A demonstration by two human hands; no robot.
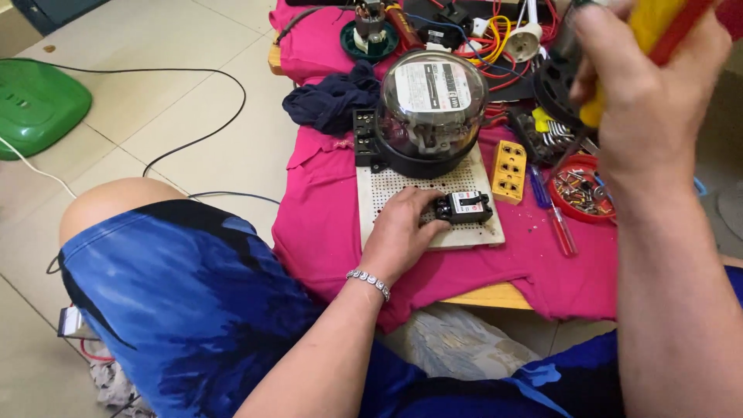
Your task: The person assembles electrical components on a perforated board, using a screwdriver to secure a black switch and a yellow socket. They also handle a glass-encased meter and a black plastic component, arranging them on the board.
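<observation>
My left hand (402, 228) rests on a white perforated board (371, 193), its fingers against the left side of a small black circuit breaker (464, 207). A round glass-domed electric meter (430, 108) on a black base stands on the far part of the same board. My right hand (646, 85) is raised near the camera at the upper right, closed around a screwdriver with a yellow and red handle (658, 31). Its tip is hidden.
The board lies on a pink cloth (325, 224) over a low wooden table. A yellow terminal block (508, 170), a red dish of screws (582, 190), a loose screwdriver (556, 217), a dark rag (329, 101) and tangled wires (495, 39) lie around it. A green object (35, 104) sits on the floor at left.
</observation>
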